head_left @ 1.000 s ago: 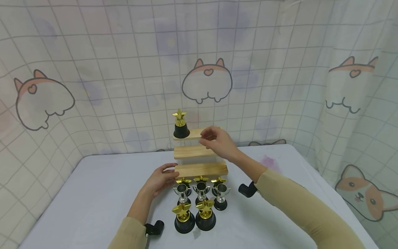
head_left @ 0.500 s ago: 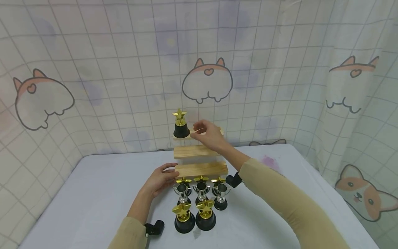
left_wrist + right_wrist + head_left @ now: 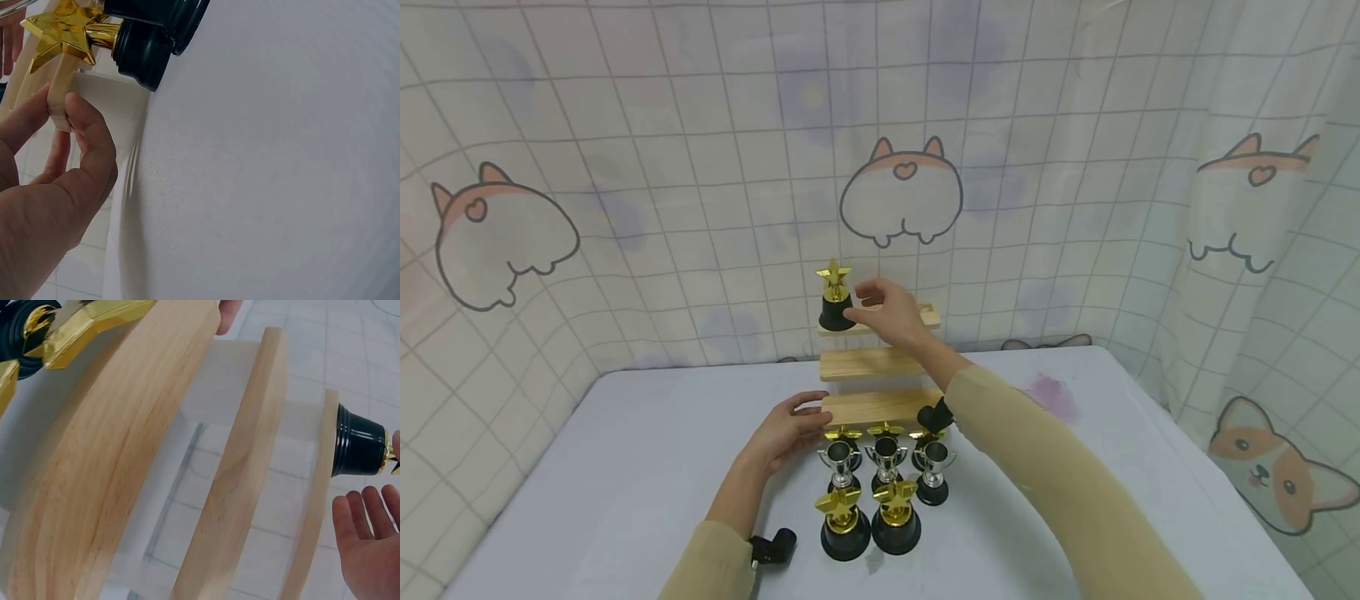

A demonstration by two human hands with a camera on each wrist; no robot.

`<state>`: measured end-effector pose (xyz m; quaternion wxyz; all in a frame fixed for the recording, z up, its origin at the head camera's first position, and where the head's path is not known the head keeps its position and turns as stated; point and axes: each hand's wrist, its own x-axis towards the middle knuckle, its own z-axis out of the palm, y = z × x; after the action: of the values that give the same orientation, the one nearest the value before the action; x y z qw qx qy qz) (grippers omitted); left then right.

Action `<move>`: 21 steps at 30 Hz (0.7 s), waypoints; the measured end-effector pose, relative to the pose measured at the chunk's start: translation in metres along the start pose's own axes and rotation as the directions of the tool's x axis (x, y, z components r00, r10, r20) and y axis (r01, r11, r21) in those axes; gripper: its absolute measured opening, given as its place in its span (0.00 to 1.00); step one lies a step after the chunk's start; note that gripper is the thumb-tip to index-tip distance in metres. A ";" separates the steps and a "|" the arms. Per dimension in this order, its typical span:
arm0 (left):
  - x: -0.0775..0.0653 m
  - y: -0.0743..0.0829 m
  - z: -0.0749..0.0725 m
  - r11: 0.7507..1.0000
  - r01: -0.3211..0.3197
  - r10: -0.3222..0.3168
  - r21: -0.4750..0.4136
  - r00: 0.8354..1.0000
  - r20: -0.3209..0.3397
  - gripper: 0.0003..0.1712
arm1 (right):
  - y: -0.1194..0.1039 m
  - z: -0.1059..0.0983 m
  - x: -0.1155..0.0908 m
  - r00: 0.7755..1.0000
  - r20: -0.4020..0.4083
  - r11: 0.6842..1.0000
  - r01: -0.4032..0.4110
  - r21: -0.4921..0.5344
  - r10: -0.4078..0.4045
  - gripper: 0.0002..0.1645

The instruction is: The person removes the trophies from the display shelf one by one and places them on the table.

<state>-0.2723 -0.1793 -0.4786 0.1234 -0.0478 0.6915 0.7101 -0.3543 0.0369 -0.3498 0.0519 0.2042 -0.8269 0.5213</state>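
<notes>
A trophy with a gold star and black base [image 3: 834, 314] stands upright at the left end of the top shelf [image 3: 930, 316] of a three-tier wooden stand. My right hand [image 3: 891, 315] is right beside it, thumb overlapping the base's right edge in the head view. In the right wrist view, that hand's fingers [image 3: 370, 512] are extended near the black base [image 3: 359, 440], uncurled. My left hand [image 3: 788, 432] pinches the left end of the lowest shelf [image 3: 876, 408]; the left wrist view shows thumb and fingers on both sides of the wooden end [image 3: 59, 100].
Before the stand, silver cup trophies [image 3: 887, 454] form a row, with gold star trophies partly hidden behind. Two larger gold star trophies [image 3: 896, 521] stand nearest me. The middle shelf [image 3: 865, 363] is bare where visible. A grid-patterned curtain [image 3: 722, 208] hangs behind the white table [image 3: 647, 467].
My right hand has moved left along the top shelf, up to the star trophy. The left hand keeps its hold on the lowest shelf, and the trophies stay where they were.
</notes>
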 end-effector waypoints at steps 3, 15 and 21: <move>-0.002 0.001 0.000 1.000 0.005 -0.005 0.002 1.000 0.005 0.34 | 0.001 0.004 0.004 1.000 0.020 1.000 -0.016 0.012 0.016 0.34; 0.001 0.001 -0.003 1.000 -0.005 0.005 0.007 1.000 0.005 0.34 | 0.000 0.015 0.019 0.998 0.056 1.000 -0.022 -0.010 0.023 0.34; 0.002 -0.003 -0.004 1.000 -0.009 0.009 0.006 1.000 -0.001 0.33 | -0.001 0.021 0.019 0.999 0.050 1.000 -0.015 0.018 0.014 0.34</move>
<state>-0.2741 -0.1826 -0.4827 0.1201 -0.0445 0.6939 0.7086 -0.3688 0.0131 -0.3528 0.0256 0.2114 -0.8247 0.5239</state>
